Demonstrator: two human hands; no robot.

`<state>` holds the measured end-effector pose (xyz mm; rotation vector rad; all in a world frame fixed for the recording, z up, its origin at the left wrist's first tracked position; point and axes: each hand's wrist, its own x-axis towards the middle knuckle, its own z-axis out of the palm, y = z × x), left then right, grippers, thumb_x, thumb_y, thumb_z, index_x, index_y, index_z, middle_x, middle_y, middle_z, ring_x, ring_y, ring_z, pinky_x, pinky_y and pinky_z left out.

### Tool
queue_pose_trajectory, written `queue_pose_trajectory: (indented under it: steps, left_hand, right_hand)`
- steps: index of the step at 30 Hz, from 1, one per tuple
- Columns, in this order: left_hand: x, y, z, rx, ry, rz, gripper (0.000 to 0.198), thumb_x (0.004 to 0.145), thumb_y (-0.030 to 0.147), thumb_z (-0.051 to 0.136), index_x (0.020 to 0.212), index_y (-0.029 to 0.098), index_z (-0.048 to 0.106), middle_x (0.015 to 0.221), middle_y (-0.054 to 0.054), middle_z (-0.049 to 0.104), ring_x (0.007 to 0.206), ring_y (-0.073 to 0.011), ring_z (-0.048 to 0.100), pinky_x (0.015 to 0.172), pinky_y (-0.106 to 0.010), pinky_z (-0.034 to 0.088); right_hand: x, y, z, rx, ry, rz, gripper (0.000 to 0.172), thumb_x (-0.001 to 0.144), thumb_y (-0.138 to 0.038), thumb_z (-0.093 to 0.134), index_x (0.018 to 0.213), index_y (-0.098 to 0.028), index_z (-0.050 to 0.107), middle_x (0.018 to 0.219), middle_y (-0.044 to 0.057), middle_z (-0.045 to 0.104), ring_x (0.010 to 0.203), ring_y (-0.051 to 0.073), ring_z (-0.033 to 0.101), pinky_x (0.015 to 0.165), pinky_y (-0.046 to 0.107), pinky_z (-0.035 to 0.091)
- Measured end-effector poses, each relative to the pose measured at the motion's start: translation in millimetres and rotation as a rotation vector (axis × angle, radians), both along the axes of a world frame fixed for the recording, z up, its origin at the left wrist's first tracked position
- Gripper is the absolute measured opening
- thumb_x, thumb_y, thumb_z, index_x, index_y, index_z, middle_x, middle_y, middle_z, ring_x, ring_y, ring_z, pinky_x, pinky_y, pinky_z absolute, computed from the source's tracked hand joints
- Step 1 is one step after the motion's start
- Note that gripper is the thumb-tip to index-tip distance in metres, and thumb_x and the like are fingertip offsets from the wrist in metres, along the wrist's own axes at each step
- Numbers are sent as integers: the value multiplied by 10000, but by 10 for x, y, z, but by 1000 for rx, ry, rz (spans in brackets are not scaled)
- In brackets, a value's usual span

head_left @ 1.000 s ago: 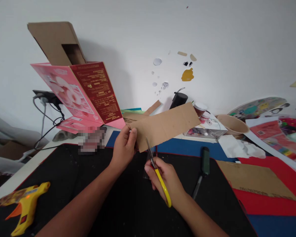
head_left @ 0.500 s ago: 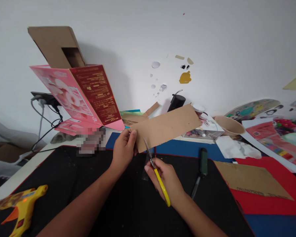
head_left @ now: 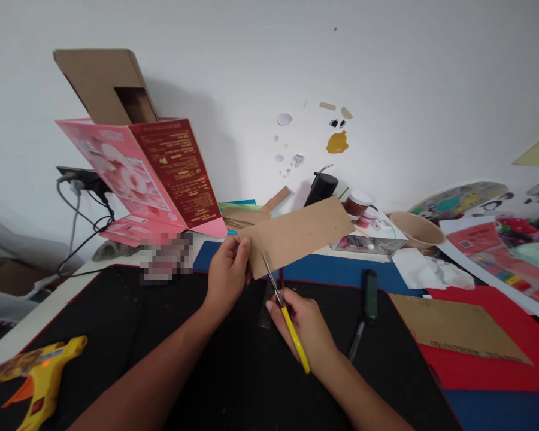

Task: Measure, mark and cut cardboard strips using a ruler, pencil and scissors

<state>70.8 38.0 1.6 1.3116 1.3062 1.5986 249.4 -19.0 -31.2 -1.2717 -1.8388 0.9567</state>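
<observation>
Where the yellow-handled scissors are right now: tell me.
In the head view, the scissors are just below the picture's middle, in the right hand, blades at the lower edge of the cardboard strip that the left hand holds.

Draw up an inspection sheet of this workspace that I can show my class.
Surface: black mat with a thin red edge.
Things in hand: cardboard strip, raised above the mat; yellow-handled scissors, blades at its lower edge, cut depth unclear.
Clutter: yellow glue gun at left, green-handled tool at right, cardboard piece on a red sheet.
Hands: left hand grips the strip's left end; right hand holds the scissors.
Cables: grey and black cables below a black socket block.
Surroundings: white wall, pink-and-red box at left.
</observation>
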Motion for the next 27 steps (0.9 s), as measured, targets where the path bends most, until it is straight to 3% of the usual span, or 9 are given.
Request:
queue_pose_trajectory:
  steps: [9,15,20,27]
  left_hand:
    - [19,7,-34,-15,-11,13,377,1001,569,596,825,239,544,460,95,474,324,-116,446,349,-212,272]
    - [19,4,-20,-7,-24,7,409,987,604,604,807,245,528,451,99,462,314,-116,439,332,-207,267]
    - [16,-2,-3,4,-39,2,420,977,629,613,838,240,534,482,104,464,315,-110,436,320,-202,262]
    - [16,-33,58,25,-38,-5,422,979,638,606,859,237,545,489,101,471,316,-108,427,318,-202,272]
  right_hand:
    - [-12,22,-40,31,11,-21,243,978,-398,629,829,-207,637,639,-25,553,544,124,506,527,224,390]
    - [15,23,-24,-202,83,28,292,978,-495,652,928,-209,681,615,-54,545,397,110,533,381,196,406]
    - [43,55,-47,-154,128,21,308,924,-500,739,991,-200,747,688,-5,658,566,161,679,549,243,544]
    - [90,45,41,-115,138,83,347,871,-478,815,1041,-178,779,644,-27,612,561,136,571,566,244,452]
